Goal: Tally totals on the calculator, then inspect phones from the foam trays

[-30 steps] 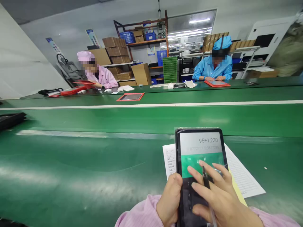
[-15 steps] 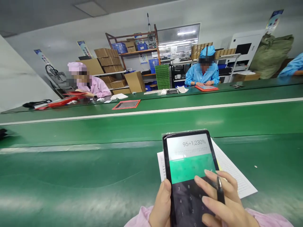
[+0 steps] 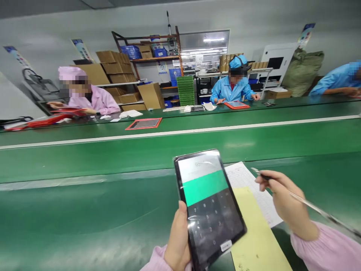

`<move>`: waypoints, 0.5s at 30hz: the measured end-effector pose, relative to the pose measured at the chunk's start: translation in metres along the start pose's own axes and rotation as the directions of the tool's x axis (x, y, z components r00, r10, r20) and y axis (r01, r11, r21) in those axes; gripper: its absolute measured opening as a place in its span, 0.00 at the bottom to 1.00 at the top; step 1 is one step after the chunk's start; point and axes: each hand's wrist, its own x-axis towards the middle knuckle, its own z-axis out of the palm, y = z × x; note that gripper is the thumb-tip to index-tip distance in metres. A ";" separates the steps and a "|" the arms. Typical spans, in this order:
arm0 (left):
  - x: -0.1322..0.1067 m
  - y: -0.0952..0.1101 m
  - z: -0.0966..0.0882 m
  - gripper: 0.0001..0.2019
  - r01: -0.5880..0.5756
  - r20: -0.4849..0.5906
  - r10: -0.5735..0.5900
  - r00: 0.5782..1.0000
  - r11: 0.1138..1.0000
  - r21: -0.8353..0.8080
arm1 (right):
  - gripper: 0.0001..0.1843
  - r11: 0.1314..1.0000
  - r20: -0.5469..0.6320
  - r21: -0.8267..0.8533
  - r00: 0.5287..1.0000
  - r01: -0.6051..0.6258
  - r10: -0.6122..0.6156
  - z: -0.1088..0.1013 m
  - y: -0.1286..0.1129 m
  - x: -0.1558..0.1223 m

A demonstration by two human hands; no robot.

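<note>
My left hand [image 3: 178, 235] grips the lower left side of a black tablet [image 3: 210, 210], thumb on its edge. The tablet is tilted, its screen showing a calculator with a green band and dark number keys. To its right, my right hand [image 3: 290, 199] is closed around a pen [image 3: 310, 205], whose tip points up and left. Beneath that hand lies a white printed sheet [image 3: 254, 184], its text too small to read. A yellow sheet [image 3: 251, 229] overlaps it, partly hidden by the tablet.
A green conveyor belt [image 3: 118, 150] runs across beyond the green work surface [image 3: 84, 218]. On the far side lies a red-edged flat panel [image 3: 143, 123]. Co-workers in pink [image 3: 98, 99] and blue [image 3: 225, 88] sit there, with another blue sleeve at far right. Boxes and shelves stand behind.
My right hand has left the tablet screen and moved right, over the papers, with the pen now pointing forward. The tablet has shifted left and tilted, uncovering the yellow sheet.
</note>
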 end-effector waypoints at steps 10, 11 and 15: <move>-0.004 0.018 0.013 0.22 -0.025 -0.295 0.053 0.954 0.995 0.098 | 0.16 0.907 0.285 -0.080 0.862 -0.414 0.419 0.015 0.026 0.018; -0.003 0.018 0.011 0.23 -0.019 -0.301 0.051 0.952 0.994 0.106 | 0.17 0.902 0.289 -0.096 0.855 -0.422 0.431 0.019 0.029 0.017; -0.001 0.019 0.008 0.25 0.003 -0.306 0.033 0.952 0.993 0.117 | 0.13 0.889 0.279 -0.181 0.844 -0.421 0.457 0.034 0.038 0.013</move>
